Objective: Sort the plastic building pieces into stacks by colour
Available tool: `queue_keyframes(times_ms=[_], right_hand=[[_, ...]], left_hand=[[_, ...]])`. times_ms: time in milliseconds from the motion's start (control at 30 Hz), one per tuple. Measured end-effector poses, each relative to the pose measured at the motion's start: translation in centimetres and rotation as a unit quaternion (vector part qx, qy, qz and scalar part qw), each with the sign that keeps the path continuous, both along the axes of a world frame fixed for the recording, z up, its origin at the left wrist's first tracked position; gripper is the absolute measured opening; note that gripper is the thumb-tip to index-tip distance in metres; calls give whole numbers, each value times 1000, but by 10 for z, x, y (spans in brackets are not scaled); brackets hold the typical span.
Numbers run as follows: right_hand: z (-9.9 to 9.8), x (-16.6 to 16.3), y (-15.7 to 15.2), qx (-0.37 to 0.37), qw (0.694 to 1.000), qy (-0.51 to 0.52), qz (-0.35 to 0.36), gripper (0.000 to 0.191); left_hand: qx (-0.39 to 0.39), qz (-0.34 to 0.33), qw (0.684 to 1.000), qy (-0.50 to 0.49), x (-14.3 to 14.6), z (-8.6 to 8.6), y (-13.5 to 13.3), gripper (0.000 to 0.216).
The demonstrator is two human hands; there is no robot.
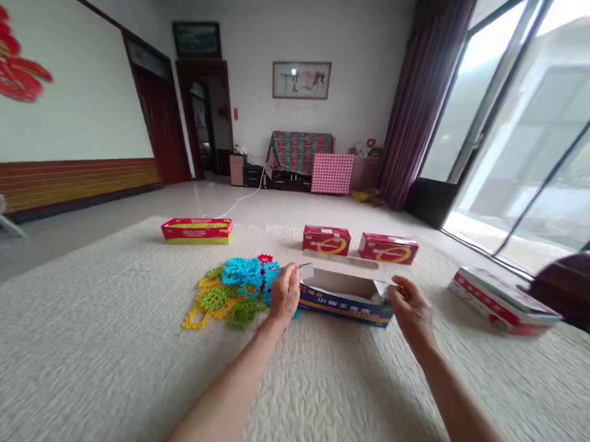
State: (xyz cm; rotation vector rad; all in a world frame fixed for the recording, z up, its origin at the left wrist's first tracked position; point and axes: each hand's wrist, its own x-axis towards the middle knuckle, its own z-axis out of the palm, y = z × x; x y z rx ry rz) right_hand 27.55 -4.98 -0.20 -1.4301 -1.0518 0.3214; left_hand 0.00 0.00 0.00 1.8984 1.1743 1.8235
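A dark blue cardboard box [344, 308] with an open top sits in front of me on the pale textured mat, its flaps raised and its inside partly visible. My left hand [285, 292] is closed at the box's left end, by a raised side flap. At the right end, my right hand [412, 307] pinches the other side flap with thumb and fingers. Just left of the box lies a loose pile of plastic interlocking pieces, with blue ones [248, 273], green ones [241, 313], yellow ones [197, 316] and a few red ones.
Two red boxes [326, 240] [389, 248] stand behind the blue one. Farther left is a red and yellow-green box [198, 231]. A white and red box [502, 301] rests at right, beside a dark maroon object [573, 287]. The mat [133, 351] spreads underneath.
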Motion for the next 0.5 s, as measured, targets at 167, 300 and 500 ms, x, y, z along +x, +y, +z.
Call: queue_keyframes(times_ms=[167, 300, 500], right_hand=[[-7, 15, 1, 4, 994, 70, 78, 62], [-7, 15, 3, -10, 974, 153, 165, 71], [-2, -3, 7, 50, 975, 128, 176, 70]], left_hand=[[22, 13, 999, 20, 8, 2, -1, 34], [-63, -2, 998, 3, 7, 4, -4, 47], [-135, -48, 989, -32, -1, 9, -7, 49]])
